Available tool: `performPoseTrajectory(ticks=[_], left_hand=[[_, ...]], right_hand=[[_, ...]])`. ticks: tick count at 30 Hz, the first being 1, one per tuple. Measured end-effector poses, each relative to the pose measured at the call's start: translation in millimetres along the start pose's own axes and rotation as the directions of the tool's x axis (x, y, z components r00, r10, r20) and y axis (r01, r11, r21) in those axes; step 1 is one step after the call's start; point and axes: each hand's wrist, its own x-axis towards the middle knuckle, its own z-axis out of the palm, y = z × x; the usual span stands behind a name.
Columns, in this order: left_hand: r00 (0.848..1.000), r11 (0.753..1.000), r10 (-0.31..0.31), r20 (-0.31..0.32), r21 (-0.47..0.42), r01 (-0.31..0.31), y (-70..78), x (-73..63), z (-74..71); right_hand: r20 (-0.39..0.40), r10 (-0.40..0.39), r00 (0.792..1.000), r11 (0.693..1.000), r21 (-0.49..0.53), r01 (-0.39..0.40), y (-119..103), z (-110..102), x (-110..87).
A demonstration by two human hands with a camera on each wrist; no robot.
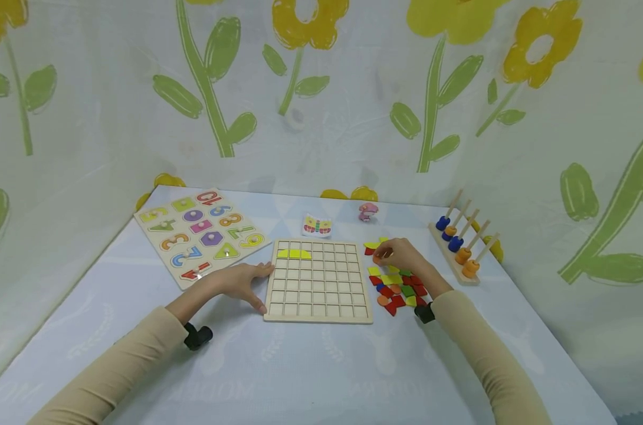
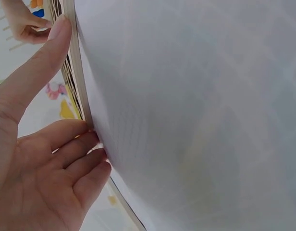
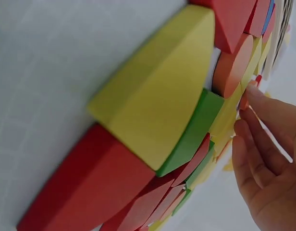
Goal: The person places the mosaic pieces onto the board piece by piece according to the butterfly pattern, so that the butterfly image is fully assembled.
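Note:
A square wooden grid board (image 1: 317, 281) lies flat, with yellow pieces (image 1: 294, 254) set in its upper-left cells. My left hand (image 1: 243, 284) rests at the board's left side; thumb and fingertips touch its edge (image 2: 81, 91), spread apart. To the right of the board, my right hand (image 1: 400, 255) pinches a small orange disc (image 1: 376, 260) between thumb and fingers. The right wrist view shows the same orange piece (image 3: 244, 99) at the fingertips. Nearer to me than that hand lies a cluster of red, yellow, green, blue and orange pieces (image 1: 391, 279).
A number-and-shape puzzle board (image 1: 204, 233) lies at the back left. Behind the grid board are a pattern card (image 1: 317, 226) and a small pink figurine (image 1: 367, 211). A peg stand (image 1: 454, 252) with blue and orange beads stands at the right.

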Motion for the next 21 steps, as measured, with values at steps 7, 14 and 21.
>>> performPoseTrajectory(ticks=[7,14,21], left_hand=[[1.0,1.0,-0.004,-0.001,-0.007,0.004,0.0,0.9,-0.1],[1.0,1.0,-0.013,0.003,-0.016,0.013,1.4,0.1,0.1],[1.0,1.0,-0.019,0.001,-0.011,0.019,1.7,0.3,0.4]], right_hand=[[-0.035,-0.003,0.999,1.0,0.017,0.004,-0.9,2.0,-0.1],[-0.081,-0.029,0.996,0.998,0.052,0.033,-0.1,3.7,-3.7],[-0.131,-0.086,0.988,0.99,0.101,0.1,-9.6,4.0,-4.5]])
